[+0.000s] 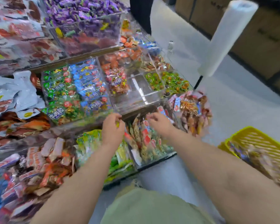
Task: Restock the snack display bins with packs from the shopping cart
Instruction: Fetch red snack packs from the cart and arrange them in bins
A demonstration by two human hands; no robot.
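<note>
Clear display bins stand in tiers in front of me. One clear bin (pixel 136 94) in the middle row is almost bare, with a few red packs (pixel 118 81) at its back left. My left hand (pixel 113 126) hovers at that bin's front edge, fingers curled round a small yellowish pack (pixel 117 124). My right hand (pixel 158 122) hangs just to the right, over a lower bin of red-and-white packs (pixel 145 136), its fingers loosely curled and blurred, nothing visibly in them. A yellow plastic basket (pixel 255 139) holding packs sits at my right.
Green packs (pixel 58 88) and blue packs (pixel 89 80) fill the bins to the left, purple candy (pixel 81 12) the top tier. A white roll of bags (pixel 228 36) stands on a pole at the right. Cardboard boxes (pixel 257 33) line the far right across the grey floor.
</note>
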